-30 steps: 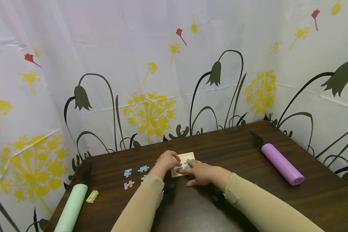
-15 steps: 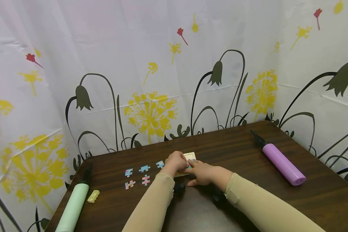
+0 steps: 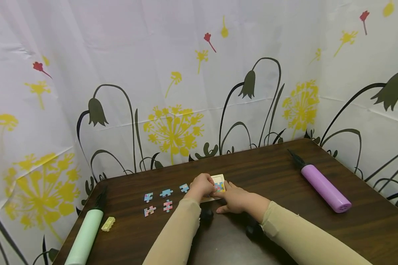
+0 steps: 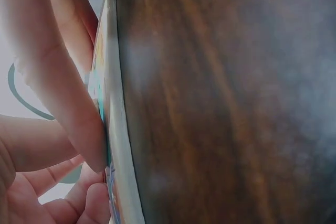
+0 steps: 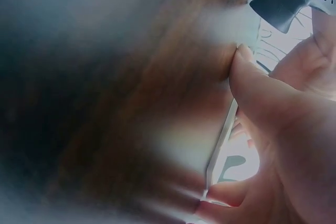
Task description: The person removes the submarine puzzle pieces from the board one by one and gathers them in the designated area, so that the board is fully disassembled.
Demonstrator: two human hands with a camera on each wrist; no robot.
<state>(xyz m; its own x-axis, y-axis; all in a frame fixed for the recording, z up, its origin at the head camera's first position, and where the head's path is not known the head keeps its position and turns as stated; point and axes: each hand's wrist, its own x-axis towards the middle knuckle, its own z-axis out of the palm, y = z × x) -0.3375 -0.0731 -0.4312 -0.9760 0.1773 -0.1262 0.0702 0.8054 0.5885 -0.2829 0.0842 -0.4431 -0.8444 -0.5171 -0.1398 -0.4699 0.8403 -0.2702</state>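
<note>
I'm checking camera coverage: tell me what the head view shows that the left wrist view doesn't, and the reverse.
Head only: the purple cylinder, green cylinder, yellow block and five loose puzzle pieces.
Left wrist only: a close, edge-on look at the side of the puzzle tray.
Both: the tray, fingers, brown tabletop, patterned curtain.

Pale puzzle board (image 3: 220, 178), flat, partly filled

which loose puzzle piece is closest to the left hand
The mostly blue piece at the right end of the far row of three, just beside the left hand; the other four loose pieces lie farther left.
</note>
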